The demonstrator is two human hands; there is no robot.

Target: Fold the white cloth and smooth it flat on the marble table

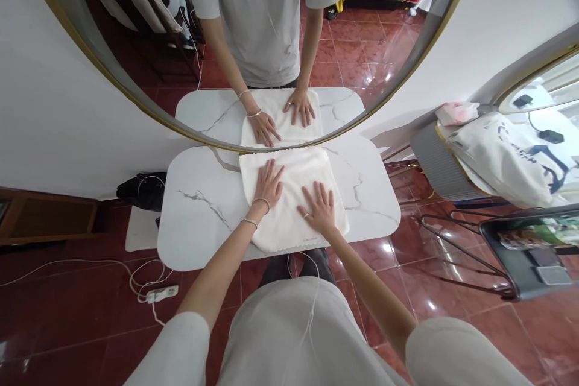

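A white cloth (pixel 289 217) with a scalloped edge lies spread on the marble-patterned white table (pixel 190 235). My left hand (pixel 268 186) rests on its upper left part, palm down with the fingers apart; two bracelets circle that wrist. On the right part of the cloth, my right hand (pixel 320 210) lies flat with fingers spread and a ring on one finger. Neither hand grips anything. Small wrinkles run through the cloth around the hands.
A large gold-rimmed round mirror (pixel 271 24) stands against the table's far side, reflecting both hands. At right are a ribbed cabinet (pixel 441 160) with a white bag (pixel 502 157) and a black chair (pixel 511 253). A power strip (pixel 161 294) and cables lie on the floor at left.
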